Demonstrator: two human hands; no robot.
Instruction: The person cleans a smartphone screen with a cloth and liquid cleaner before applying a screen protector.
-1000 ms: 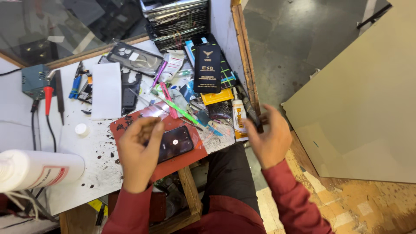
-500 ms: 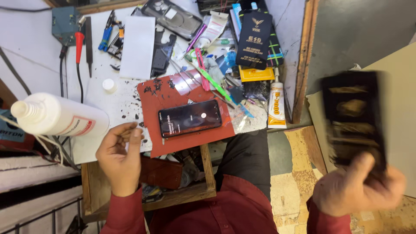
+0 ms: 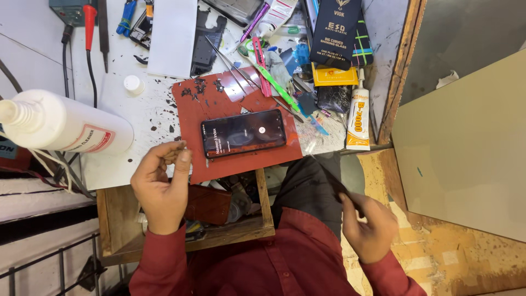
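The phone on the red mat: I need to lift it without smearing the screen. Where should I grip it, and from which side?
Pinch the phone by its two long edges, coming from above. It lies flat, screen up, lengthwise across the red mat, with bare mat along both long edges, so fingers can reach them without touching the glass.

Dark red long-sleeved shirt, buttoned down the front, small buttons visible on the placket. Sleeves run to the wrists on both arms, cuffs plain. Dark grey trousers on the lap. Left hand (image 3: 161,189) and right hand (image 3: 368,226) bare, no gloves.
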